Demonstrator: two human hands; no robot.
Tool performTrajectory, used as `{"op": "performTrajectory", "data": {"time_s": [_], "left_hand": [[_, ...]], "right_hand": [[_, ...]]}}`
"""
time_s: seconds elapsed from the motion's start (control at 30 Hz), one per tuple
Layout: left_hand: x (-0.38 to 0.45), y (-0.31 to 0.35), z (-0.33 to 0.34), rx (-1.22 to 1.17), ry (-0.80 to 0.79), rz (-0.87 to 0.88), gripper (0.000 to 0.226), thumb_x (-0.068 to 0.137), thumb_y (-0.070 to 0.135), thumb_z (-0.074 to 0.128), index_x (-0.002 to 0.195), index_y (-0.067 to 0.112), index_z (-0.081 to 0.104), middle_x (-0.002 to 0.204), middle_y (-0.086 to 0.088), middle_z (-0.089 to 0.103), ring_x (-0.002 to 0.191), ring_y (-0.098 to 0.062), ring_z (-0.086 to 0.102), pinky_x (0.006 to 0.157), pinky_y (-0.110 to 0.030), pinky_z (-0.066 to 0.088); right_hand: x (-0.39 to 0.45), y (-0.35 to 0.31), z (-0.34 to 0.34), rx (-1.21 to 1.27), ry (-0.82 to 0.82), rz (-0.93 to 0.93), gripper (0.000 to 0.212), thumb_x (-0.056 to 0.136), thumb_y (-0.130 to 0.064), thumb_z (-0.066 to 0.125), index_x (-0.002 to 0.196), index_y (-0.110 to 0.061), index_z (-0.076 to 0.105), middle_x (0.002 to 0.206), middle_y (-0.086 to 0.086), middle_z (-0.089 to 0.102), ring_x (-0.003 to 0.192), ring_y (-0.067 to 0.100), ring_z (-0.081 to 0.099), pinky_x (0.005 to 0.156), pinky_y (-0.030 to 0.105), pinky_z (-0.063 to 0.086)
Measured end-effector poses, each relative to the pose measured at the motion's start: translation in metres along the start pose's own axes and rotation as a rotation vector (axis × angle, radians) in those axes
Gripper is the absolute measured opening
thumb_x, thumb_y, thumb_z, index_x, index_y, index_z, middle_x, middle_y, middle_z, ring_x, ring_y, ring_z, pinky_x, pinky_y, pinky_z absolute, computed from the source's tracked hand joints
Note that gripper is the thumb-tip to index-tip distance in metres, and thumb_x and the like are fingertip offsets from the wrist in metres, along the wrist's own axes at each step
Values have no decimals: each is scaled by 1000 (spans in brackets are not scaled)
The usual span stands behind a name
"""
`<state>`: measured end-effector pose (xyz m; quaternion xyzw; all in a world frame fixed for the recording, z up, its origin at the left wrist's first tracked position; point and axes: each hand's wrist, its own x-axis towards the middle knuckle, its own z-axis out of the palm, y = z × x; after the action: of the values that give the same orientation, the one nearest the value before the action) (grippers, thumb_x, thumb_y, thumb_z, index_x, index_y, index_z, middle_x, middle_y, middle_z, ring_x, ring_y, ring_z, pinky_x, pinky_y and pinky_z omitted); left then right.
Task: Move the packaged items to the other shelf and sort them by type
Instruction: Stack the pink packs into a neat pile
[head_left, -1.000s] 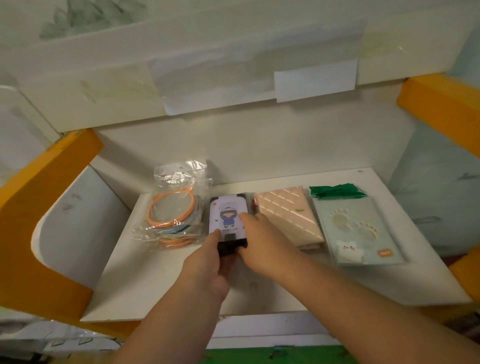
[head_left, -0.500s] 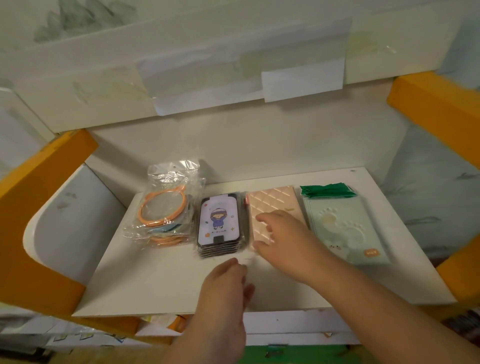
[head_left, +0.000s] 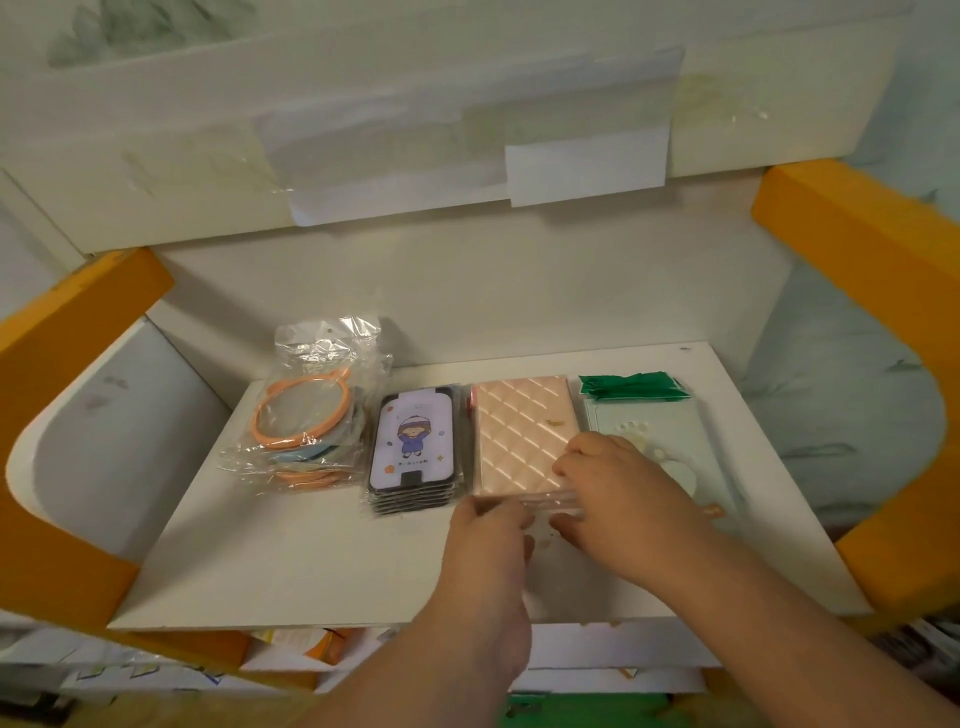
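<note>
1. The left hand (head_left: 491, 525) comes in from 6 o'clock with its fingers curled on the near left corner of the stack of pink quilted-pattern flat packets in clear wrap (head_left: 524, 434), pinching the clear front edge.
2. The right hand (head_left: 618, 499) comes in from 4 o'clock, its fingers bent over the near right corner of the same pink stack and its thumb under the clear edge; it grips that end.
3. Both hands sit close together at the front edge of the pink stack, which lies flat on the white shelf board (head_left: 291, 566), near its middle.
4. Touching the pink stack at 9 o'clock lies a stack of black-rimmed rectangular cards with a cartoon child printed on a pale lilac face (head_left: 415, 447).
5. Further toward 9 o'clock lies a crinkled clear plastic bag holding round orange-rimmed mirrors with small ears (head_left: 306, 415), with a blue rim showing beneath.
6. At 3 o'clock of the pink stack, partly under the right hand, lies a pile of pale green paw-print packets with dark green header strips (head_left: 660, 415).
7. Orange side rails (head_left: 852, 228) frame the shelf at 9 and 3 o'clock, and a white back panel with taped paper sheets (head_left: 582, 166) rises at 12 o'clock.
</note>
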<state>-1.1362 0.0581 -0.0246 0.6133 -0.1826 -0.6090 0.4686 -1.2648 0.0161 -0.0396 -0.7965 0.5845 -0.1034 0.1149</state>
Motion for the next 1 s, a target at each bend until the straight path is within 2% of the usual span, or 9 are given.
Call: {"op": "performTrajectory", "data": {"time_s": [0.07, 0.17, 0.37, 0.5, 0.57, 0.63, 0.73, 0.87, 1.0], "left_hand": [[0, 9, 4, -83, 37, -53, 28, 87, -6, 54, 112, 0, 66, 89, -12, 70, 75, -19, 61, 68, -27, 49], [2, 22, 7, -157, 116, -117, 17, 88, -8, 49, 89, 1, 64, 74, -10, 58, 63, -18, 52, 62, -26, 46], [7, 31, 7, -233, 144, -180, 8, 89, 0, 55, 91, 5, 60, 81, -11, 54, 66, -19, 51, 62, -28, 46], [8, 30, 9, -270, 104, -190, 10, 93, 4, 56, 83, 4, 57, 52, -8, 55, 39, -17, 52, 36, -18, 41], [9, 28, 10, -287, 52, -193, 16, 96, 8, 56, 82, 2, 62, 46, -9, 61, 33, -18, 57, 33, -17, 42], [12, 26, 13, -270, -26, -179, 20, 98, 16, 57, 97, 0, 70, 67, -14, 74, 47, -20, 69, 40, -22, 50], [25, 25, 21, -229, -58, -137, 28, 98, 21, 62, 118, 3, 66, 96, -18, 78, 69, -24, 77, 48, -27, 56], [39, 23, 30, -158, 1, -134, 35, 96, 24, 66, 124, 5, 62, 105, -18, 76, 88, -32, 75, 55, -32, 60], [49, 11, 29, -41, 109, 7, 28, 92, 25, 68, 115, 11, 63, 105, -14, 72, 95, -32, 70, 83, -44, 60]], "right_hand": [[1, -1, 1, -11, -2, 8, 35, 83, -45, 66, 111, -24, 61, 115, -5, 51, 108, 16, 47, 87, 34, 50], [1, -2, 0, -10, -14, 26, 34, 83, -45, 66, 109, -25, 59, 113, -6, 48, 107, 16, 47, 86, 33, 50], [5, 0, -4, 25, -40, 43, 33, 82, -45, 66, 109, -26, 60, 114, -7, 49, 104, 14, 47, 86, 34, 51], [9, 4, -11, 93, -69, 59, 30, 82, -42, 67, 106, -25, 67, 112, -7, 53, 100, 13, 51, 85, 30, 50], [11, 5, -17, 133, -75, 70, 28, 81, -42, 67, 103, -25, 69, 109, -7, 54, 95, 12, 54, 83, 29, 50], [12, 4, -23, 161, -71, 76, 24, 81, -38, 67, 101, -23, 69, 106, -6, 55, 91, 13, 56, 80, 30, 51], [10, 1, -31, 224, -60, 64, 16, 82, -26, 66, 98, -24, 69, 94, -11, 52, 90, 15, 60, 77, 27, 51], [8, 3, -35, 281, -71, 64, 4, 79, -22, 67, 81, -26, 65, 88, -9, 54, 84, 14, 61, 75, 30, 52], [7, 11, -33, 393, -84, 133, 30, 78, -43, 70, 91, -16, 71, 93, 0, 64, 85, 14, 65, 79, 40, 55]]}}
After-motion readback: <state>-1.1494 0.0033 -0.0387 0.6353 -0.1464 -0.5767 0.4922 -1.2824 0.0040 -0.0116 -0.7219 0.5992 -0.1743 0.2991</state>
